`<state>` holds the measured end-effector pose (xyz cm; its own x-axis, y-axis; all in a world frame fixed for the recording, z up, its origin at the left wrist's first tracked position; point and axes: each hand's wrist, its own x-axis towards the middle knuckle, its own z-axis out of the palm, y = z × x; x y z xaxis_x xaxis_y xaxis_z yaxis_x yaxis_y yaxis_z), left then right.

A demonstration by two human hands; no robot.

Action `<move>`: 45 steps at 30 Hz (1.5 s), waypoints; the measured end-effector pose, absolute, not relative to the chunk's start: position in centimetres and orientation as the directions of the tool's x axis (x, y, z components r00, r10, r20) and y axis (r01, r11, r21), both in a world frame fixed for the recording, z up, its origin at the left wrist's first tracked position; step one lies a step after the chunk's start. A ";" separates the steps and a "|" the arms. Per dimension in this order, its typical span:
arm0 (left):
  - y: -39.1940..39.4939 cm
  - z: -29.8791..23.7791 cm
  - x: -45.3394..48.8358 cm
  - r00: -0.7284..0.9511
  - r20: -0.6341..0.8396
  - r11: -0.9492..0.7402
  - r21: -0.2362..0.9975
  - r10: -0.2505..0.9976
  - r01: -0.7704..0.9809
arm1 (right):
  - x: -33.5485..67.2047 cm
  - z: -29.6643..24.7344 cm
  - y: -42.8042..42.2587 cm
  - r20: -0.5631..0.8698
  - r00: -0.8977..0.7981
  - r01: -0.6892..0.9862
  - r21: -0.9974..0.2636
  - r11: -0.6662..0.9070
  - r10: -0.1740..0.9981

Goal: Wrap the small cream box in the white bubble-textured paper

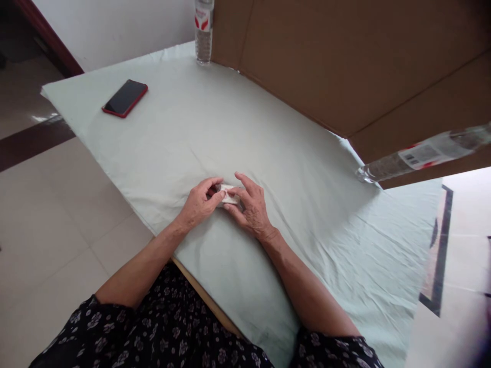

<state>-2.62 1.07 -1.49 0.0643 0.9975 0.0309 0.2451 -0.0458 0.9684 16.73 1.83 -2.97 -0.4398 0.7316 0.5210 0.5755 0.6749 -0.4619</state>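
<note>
A small, whitish object (229, 196) with greyish ends and a reddish mark sits low over the cloth near the table's front edge, between my hands. Its kind is too small to make out, and fingers hide part of it. My left hand (200, 202) grips its left end, with the thumb on the near side and the fingers curled round behind. From the right, my right hand (251, 208) pinches the other end between thumb and fingers, one finger raised away from it.
A pale green cloth (184, 122) with creases covers the table. At the far left lies a phone (126, 98) in a red case. A large cardboard panel (307, 61) stands at the back right, with one water bottle (203, 33) upright and another (422, 153) at its right end.
</note>
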 end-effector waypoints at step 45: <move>0.3 -1.8 -2.8 0.060 0.235 -0.234 0.844 0.970 0.482 | 17.8 -0.3 2.8 0.411 -0.386 0.571 -0.597 0.564 0.826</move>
<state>-2.83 0.32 -1.81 0.0600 0.9702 0.2348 0.4819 -0.2342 0.8443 17.77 2.83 -0.31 -0.3856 0.8259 0.4114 0.5707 0.5639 -0.5969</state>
